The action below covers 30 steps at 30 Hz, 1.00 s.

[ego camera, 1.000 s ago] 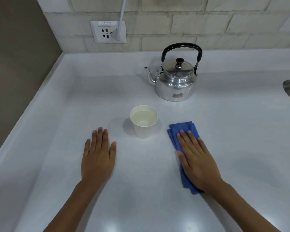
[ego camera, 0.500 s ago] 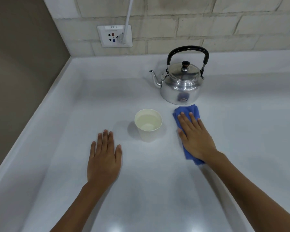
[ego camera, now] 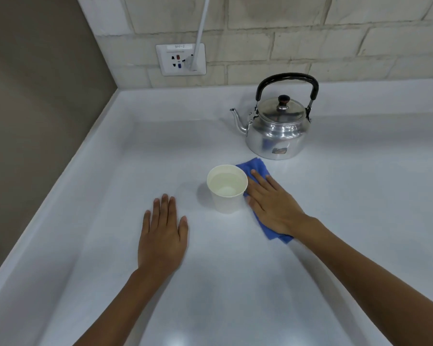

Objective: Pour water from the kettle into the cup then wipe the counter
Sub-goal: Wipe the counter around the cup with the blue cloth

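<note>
A white paper cup (ego camera: 227, 196) with water in it stands upright on the pale grey counter (ego camera: 235, 283). Behind it to the right sits a shiny metal kettle (ego camera: 276, 136) with a black handle, its spout pointing left. My right hand (ego camera: 270, 203) lies flat on a blue cloth (ego camera: 256, 167), pressing it to the counter right beside the cup, fingers touching or nearly touching the cup's side. The cloth shows beyond my fingertips and under my wrist. My left hand (ego camera: 163, 236) rests flat and open on the counter to the left of the cup, holding nothing.
A tiled wall with a white socket (ego camera: 180, 59) and a plugged-in white cable (ego camera: 200, 28) rises behind the counter. A brown wall (ego camera: 35, 121) borders the counter's raised left edge.
My right hand has slid the blue cloth forward and to the left, from the near right of the cup up against its side. The left hand has stayed flat in place.
</note>
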Tool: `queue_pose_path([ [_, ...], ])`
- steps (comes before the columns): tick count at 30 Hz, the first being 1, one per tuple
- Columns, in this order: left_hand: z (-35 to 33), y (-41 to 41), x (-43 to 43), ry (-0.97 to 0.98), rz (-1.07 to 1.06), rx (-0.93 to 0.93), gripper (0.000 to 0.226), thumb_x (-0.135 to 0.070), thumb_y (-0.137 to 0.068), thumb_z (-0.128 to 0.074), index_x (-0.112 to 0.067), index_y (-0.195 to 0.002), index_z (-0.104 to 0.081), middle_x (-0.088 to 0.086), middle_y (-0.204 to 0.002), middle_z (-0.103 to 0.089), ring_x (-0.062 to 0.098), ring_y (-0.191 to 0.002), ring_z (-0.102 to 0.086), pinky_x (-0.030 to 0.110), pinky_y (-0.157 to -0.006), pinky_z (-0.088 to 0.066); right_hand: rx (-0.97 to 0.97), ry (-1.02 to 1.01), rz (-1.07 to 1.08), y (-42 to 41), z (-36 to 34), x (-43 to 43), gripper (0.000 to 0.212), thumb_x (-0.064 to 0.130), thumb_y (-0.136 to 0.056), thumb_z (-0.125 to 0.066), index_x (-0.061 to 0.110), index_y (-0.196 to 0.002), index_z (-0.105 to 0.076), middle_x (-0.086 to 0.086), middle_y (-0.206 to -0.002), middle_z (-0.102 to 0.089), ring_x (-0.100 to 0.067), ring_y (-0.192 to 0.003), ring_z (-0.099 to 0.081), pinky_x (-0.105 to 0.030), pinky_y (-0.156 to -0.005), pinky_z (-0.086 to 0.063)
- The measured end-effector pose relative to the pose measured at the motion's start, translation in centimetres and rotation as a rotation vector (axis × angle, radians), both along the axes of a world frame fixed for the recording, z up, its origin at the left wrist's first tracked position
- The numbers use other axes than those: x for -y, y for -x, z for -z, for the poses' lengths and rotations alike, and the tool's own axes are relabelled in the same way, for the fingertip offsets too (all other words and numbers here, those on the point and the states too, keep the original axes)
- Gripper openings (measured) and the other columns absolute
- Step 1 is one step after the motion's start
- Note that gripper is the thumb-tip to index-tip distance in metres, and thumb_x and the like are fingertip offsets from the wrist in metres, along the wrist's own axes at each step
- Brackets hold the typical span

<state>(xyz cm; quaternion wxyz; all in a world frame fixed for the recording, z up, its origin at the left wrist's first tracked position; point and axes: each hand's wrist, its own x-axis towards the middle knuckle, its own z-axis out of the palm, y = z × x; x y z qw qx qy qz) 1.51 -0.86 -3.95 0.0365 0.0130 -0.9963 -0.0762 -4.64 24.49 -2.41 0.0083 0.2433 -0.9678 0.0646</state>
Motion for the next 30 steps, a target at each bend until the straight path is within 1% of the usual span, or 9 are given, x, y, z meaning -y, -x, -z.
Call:
queue_pose_path([
  [3,-0.1,-0.1,0.1,-0.016,0.012,-0.002,0.059,-0.040,-0.094,-0.009,-0.011,-0.144,-0.003,0.007,-0.156,-0.004,0.019,-0.144,0.000,0.036,-0.118,-0.002,-0.002,0.054,-0.079,-2.7,0.6,-1.5,0.049,0.028,-0.100,-0.020,0.025,-0.145,-0.001,0.014,-0.152,0.003,-0.005,-0.140,0.013,-0.024,-0.115,0.011],
  [6,-0.2,-0.2,0.2,-0.023,0.015,-0.004,0.062,-0.041,-0.090,-0.006,-0.012,-0.144,-0.002,0.006,-0.157,-0.003,0.018,-0.144,0.001,0.035,-0.117,-0.001,0.050,0.119,-0.015,-2.7,0.3,-4.9,0.049,0.027,-0.099,-0.026,0.030,-0.143,-0.005,0.016,-0.152,-0.006,0.001,-0.138,0.010,-0.016,-0.111,0.010],
  [9,-0.1,-0.2,0.2,-0.020,0.007,-0.007,0.061,-0.041,-0.092,-0.006,-0.011,-0.145,-0.003,0.006,-0.157,-0.005,0.019,-0.144,-0.001,0.037,-0.118,-0.002,0.066,0.139,0.214,-1.1,0.1,-8.7,0.048,0.025,-0.099,-0.028,0.028,-0.143,-0.008,0.007,-0.155,-0.013,-0.006,-0.141,0.000,-0.028,-0.115,-0.002],
  [13,-0.1,-0.1,-0.1,-0.022,0.010,-0.020,0.069,-0.044,-0.086,-0.001,-0.008,-0.144,-0.009,0.010,-0.156,-0.011,0.023,-0.144,-0.006,0.039,-0.117,-0.005,0.049,0.070,0.396,-0.9,0.6,-8.7,0.048,0.029,-0.099,-0.022,0.023,-0.144,-0.004,0.003,-0.156,-0.006,-0.010,-0.141,0.004,-0.033,-0.116,-0.002],
  [18,0.3,0.1,0.0,-0.013,-0.005,-0.009,0.057,-0.035,-0.096,-0.018,-0.008,-0.144,-0.005,0.010,-0.156,-0.007,0.022,-0.144,-0.003,0.039,-0.118,-0.004,0.001,0.046,0.395,-5.1,0.4,-3.7,0.057,0.036,-0.092,-0.005,0.014,-0.144,-0.010,-0.001,-0.155,-0.012,-0.022,-0.143,-0.004,-0.039,-0.118,-0.008],
  [21,0.2,0.2,0.0,-0.005,0.007,-0.011,0.057,-0.035,-0.096,-0.017,-0.008,-0.144,-0.004,0.010,-0.157,-0.006,0.022,-0.144,-0.002,0.038,-0.118,-0.003,-0.045,0.067,0.321,-8.9,0.2,-0.5,0.056,0.031,-0.092,-0.013,0.009,-0.143,-0.024,-0.005,-0.151,-0.026,-0.027,-0.141,-0.017,-0.041,-0.116,-0.016],
  [23,0.2,0.1,0.1,-0.014,0.016,-0.011,0.057,-0.036,-0.096,-0.017,-0.009,-0.144,-0.003,0.009,-0.157,-0.005,0.021,-0.144,-0.001,0.037,-0.118,-0.002,-0.055,0.078,0.257,-10.5,0.4,0.3,0.053,0.030,-0.093,-0.017,0.012,-0.143,-0.024,-0.001,-0.150,-0.025,-0.024,-0.141,-0.017,-0.037,-0.116,-0.014],
  [26,0.1,-0.1,0.5,-0.034,0.020,0.000,0.057,-0.037,-0.096,-0.016,-0.010,-0.144,0.000,0.007,-0.157,-0.003,0.019,-0.144,0.001,0.036,-0.118,-0.001,-0.019,0.098,0.216,-10.0,0.4,-1.4,0.050,0.036,-0.094,-0.009,0.026,-0.143,-0.004,0.012,-0.151,-0.009,-0.010,-0.141,0.000,-0.028,-0.116,-0.004],
  [30,-0.1,-0.1,0.5,-0.034,0.017,0.015,0.057,-0.037,-0.096,-0.015,-0.010,-0.145,0.000,0.007,-0.157,-0.002,0.019,-0.144,0.001,0.036,-0.118,-0.001,0.010,0.127,0.410,-7.8,0.4,-4.8,0.048,0.026,-0.099,-0.023,0.026,-0.144,-0.007,0.009,-0.154,-0.011,-0.006,-0.139,0.002,-0.033,-0.116,-0.007],
])
